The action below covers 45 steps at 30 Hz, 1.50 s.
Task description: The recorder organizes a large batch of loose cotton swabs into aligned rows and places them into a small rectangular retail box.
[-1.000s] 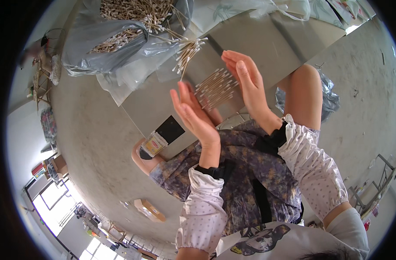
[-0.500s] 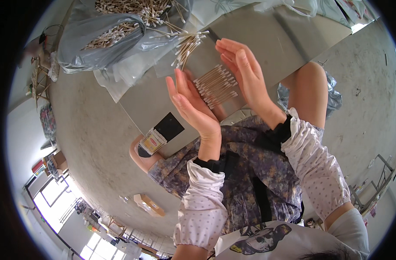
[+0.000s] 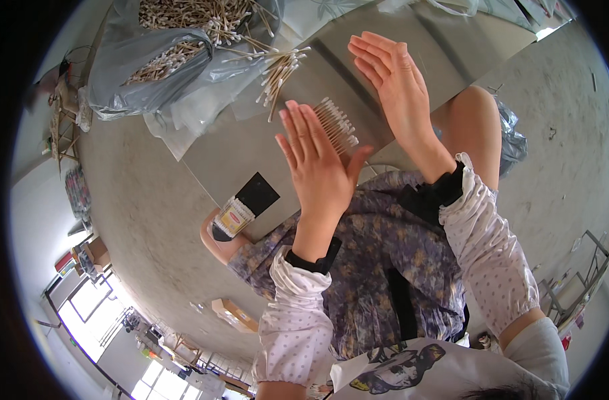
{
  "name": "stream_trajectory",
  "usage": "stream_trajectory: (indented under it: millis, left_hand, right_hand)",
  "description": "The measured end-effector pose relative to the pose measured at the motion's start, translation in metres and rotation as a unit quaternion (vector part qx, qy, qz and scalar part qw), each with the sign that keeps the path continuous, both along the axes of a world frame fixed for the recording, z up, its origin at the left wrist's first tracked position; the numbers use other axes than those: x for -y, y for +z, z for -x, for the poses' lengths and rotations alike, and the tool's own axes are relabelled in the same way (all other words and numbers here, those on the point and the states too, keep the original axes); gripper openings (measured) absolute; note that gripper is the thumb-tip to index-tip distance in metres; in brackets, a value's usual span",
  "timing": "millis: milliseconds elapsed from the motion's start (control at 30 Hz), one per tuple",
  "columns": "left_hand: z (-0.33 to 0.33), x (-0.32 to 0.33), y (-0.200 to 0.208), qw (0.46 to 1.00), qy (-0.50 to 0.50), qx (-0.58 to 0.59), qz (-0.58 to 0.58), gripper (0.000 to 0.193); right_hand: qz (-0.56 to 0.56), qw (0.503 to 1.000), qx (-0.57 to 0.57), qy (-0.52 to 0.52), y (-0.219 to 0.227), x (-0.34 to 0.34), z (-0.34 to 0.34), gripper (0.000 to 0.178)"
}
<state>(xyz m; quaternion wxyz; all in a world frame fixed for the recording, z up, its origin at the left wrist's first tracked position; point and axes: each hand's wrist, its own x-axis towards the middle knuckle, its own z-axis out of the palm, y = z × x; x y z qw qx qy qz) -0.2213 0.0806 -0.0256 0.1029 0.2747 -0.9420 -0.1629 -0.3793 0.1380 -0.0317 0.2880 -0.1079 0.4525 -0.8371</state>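
The person's bare left hand stretches out flat, back upward, partly covering a neat row of thin, white-tipped wooden cotton swabs on the smooth grey tabletop; I can't tell whether it touches them. The bare right hand, fingers straight, is empty, apart from the row.

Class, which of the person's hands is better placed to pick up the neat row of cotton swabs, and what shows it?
Probably the left hand: it partly covers the row of cotton swabs, while the right hand stands apart, with table showing between.
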Motion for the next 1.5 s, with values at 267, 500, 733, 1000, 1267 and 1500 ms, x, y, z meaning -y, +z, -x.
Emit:
stream_trajectory:
  millis: [267, 500, 733, 1000, 1267, 1500]
  left_hand:
    - [-0.003, -0.025, -0.009, 0.985, -0.063, 0.137, 0.088, 0.118]
    - [-0.002, -0.018, -0.012, 0.984, -0.07, 0.134, 0.098, 0.118]
    - [0.001, 0.008, -0.005, 0.995, -0.038, 0.065, 0.067, 0.103]
    - [-0.039, 0.005, 0.003, 0.994, 0.061, -0.089, 0.002, 0.036]
    - [-0.027, 0.003, 0.003, 0.994, 0.079, -0.077, -0.001, 0.01]
    - [-0.023, 0.01, -0.001, 0.994, 0.078, -0.07, 0.024, 0.01]
  right_hand:
    - [-0.018, 0.999, -0.031, 0.006, 0.0, -0.007, -0.004, 0.053]
    - [-0.042, 0.998, -0.043, 0.03, -0.002, -0.005, -0.005, 0.047]
    - [-0.095, 0.992, -0.053, 0.068, -0.002, -0.008, -0.003, 0.033]
    - [-0.16, 0.981, -0.09, 0.067, -0.006, -0.008, 0.001, 0.024]
    - [-0.188, 0.973, -0.109, 0.082, -0.004, -0.009, -0.001, 0.019]
    - [-0.182, 0.973, -0.117, 0.077, -0.007, -0.008, 0.0, 0.018]
